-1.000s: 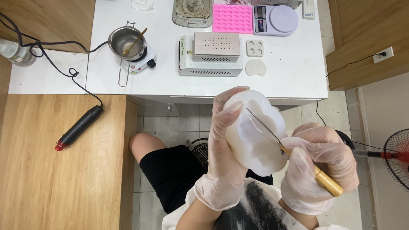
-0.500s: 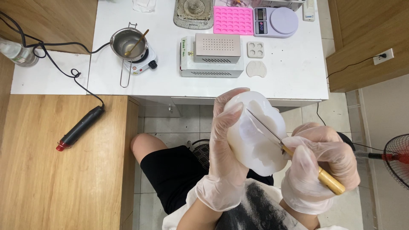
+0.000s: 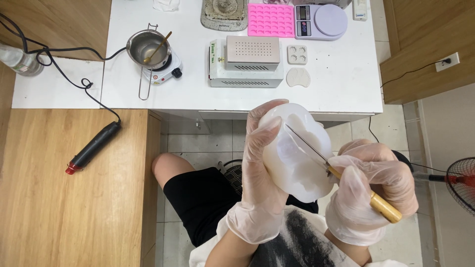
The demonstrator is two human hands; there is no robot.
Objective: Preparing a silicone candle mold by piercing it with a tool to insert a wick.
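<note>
From the head view, the left hand [image 3: 262,183], gloved, is wrapped around a translucent white mould [image 3: 297,153], fingers curled over its top and left side, holding it up over the lap, just in front of the white table [image 3: 341,84]. The right hand [image 3: 371,198], also gloved, is closed tight on the wooden handle of a thin-bladed tool [image 3: 341,175], down and to the right of the mould. The tool's long axis runs diagonally, handle at lower right, metal tip at upper left, lying across the mould's surface and touching it. On the table behind stand a small pot on a hotplate [image 3: 151,49], a pink tray [image 3: 271,20] and a scale [image 3: 321,21].
</note>
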